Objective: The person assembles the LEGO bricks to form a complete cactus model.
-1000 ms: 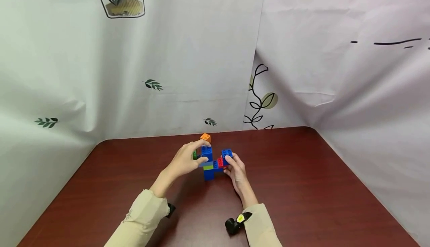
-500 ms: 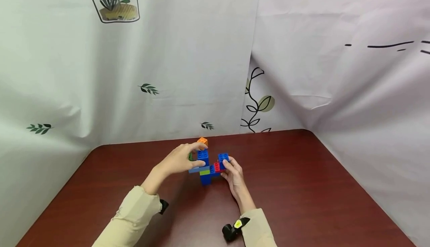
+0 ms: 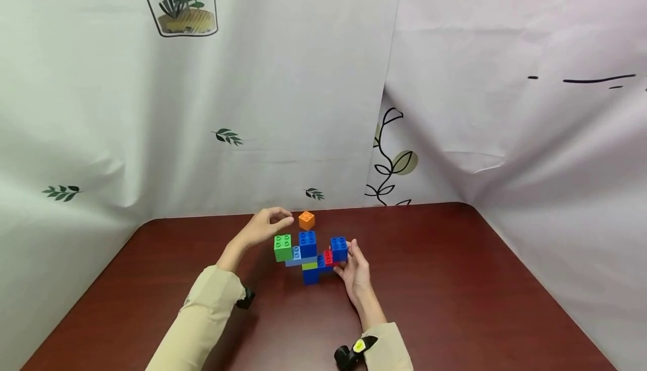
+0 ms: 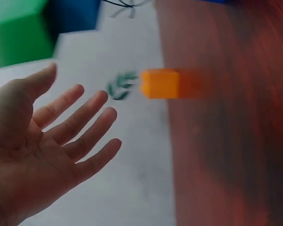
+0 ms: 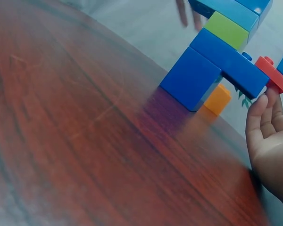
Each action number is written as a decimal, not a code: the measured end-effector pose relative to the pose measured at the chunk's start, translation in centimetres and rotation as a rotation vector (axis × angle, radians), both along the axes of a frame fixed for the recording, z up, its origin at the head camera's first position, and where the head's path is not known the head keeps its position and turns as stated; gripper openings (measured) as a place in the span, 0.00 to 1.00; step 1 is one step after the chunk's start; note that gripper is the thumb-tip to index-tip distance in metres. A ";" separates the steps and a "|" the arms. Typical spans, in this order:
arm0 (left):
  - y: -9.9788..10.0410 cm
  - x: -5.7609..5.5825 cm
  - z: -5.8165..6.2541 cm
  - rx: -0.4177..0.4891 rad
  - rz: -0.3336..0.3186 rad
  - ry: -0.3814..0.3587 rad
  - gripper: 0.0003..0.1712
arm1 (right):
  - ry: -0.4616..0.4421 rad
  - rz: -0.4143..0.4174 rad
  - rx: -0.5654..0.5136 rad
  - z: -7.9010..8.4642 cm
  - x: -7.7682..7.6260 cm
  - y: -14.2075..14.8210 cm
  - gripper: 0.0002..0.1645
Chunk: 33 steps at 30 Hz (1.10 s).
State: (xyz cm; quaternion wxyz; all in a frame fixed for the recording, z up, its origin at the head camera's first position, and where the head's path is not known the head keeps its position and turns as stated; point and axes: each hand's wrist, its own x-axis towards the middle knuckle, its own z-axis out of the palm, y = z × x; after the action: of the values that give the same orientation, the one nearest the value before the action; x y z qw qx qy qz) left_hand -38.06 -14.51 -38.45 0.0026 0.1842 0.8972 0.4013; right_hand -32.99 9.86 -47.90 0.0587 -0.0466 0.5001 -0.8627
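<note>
A toy-brick structure stands on the table on a blue bottom brick [image 3: 310,276]. Above that are a lime layer [image 3: 309,266] and a light-blue brick [image 3: 300,261], which carries a green brick [image 3: 282,248] and a blue brick [image 3: 308,244]. On its right arm, a red brick [image 3: 328,257] bears another blue brick [image 3: 339,248]. My right hand [image 3: 356,276] holds this arm's end, thumb at the red brick in the right wrist view. My left hand [image 3: 260,227], fingers spread in the left wrist view [image 4: 61,136], is off the structure, behind the green brick. It holds nothing.
A loose orange brick [image 3: 306,220] sits on the table [image 3: 455,292] behind the structure, near the far edge. A printed white curtain [image 3: 283,79] hangs just past that edge. Black wrist cameras, such as the right one [image 3: 349,355], hang by the sleeves.
My left hand has come away from the blue brick and moved up and left, uncovering the green brick. The right hand keeps its hold on the arm's end.
</note>
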 end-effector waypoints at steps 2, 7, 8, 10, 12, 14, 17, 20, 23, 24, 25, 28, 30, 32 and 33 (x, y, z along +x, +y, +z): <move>-0.1 -0.5 -0.9 -0.018 0.009 -0.019 0.23 | -0.009 0.003 0.004 -0.1 0.1 0.0 0.23; 0.3 -1.3 -2.3 -0.011 0.040 -0.072 0.32 | -0.020 0.007 0.002 -0.2 0.1 0.0 0.22; 0.4 -1.4 -2.5 -0.007 0.046 -0.082 0.33 | -0.021 0.005 0.002 -0.1 0.0 0.0 0.22; 0.6 -1.8 -2.9 0.006 0.055 -0.092 0.34 | -0.020 0.003 0.005 -0.1 0.0 0.1 0.22; 0.8 -2.2 -3.3 0.017 0.069 -0.100 0.35 | -0.023 0.006 0.006 -0.1 -0.1 0.3 0.21; 1.0 -2.7 -3.7 0.021 0.076 -0.111 0.36 | -0.020 0.011 0.010 -0.1 0.0 0.4 0.21; 1.6 -3.4 -4.5 0.019 0.075 -0.134 0.38 | -0.019 0.015 0.010 -0.1 0.0 0.7 0.20; 2.3 -4.1 -5.3 0.017 0.065 -0.156 0.42 | -0.019 0.018 0.000 -0.2 0.1 0.9 0.20; 3.0 -4.7 -6.0 0.027 0.054 -0.176 0.48 | -0.015 0.023 -0.001 -0.2 0.1 1.1 0.20; 3.2 -4.9 -6.2 0.040 0.043 -0.182 0.50 | -0.019 0.020 0.000 -0.3 0.1 1.1 0.20; 3.4 -5.1 -6.5 0.055 0.035 -0.195 0.51 | -0.022 0.014 0.003 -0.3 0.1 1.1 0.20; 3.8 -5.5 -7.0 0.102 0.023 -0.217 0.51 | -0.037 -0.004 0.003 -0.2 0.0 1.0 0.19; 3.5 -5.9 -7.3 0.129 0.027 -0.240 0.48 | -0.048 -0.009 -0.003 -0.1 -0.2 0.6 0.19; 2.8 -6.3 -7.3 0.140 0.040 -0.261 0.45 | -0.047 -0.005 -0.017 0.0 -0.4 0.0 0.18; 2.5 -6.6 -7.3 0.143 0.053 -0.269 0.43 | -0.044 -0.002 -0.020 0.0 -0.6 -0.3 0.18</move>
State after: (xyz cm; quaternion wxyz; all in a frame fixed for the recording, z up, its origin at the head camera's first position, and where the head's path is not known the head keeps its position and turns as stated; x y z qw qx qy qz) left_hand -44.66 -12.02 -45.78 0.0991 0.1049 0.8625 0.4850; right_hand -33.57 9.57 -47.87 0.0686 -0.0276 0.4900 -0.8686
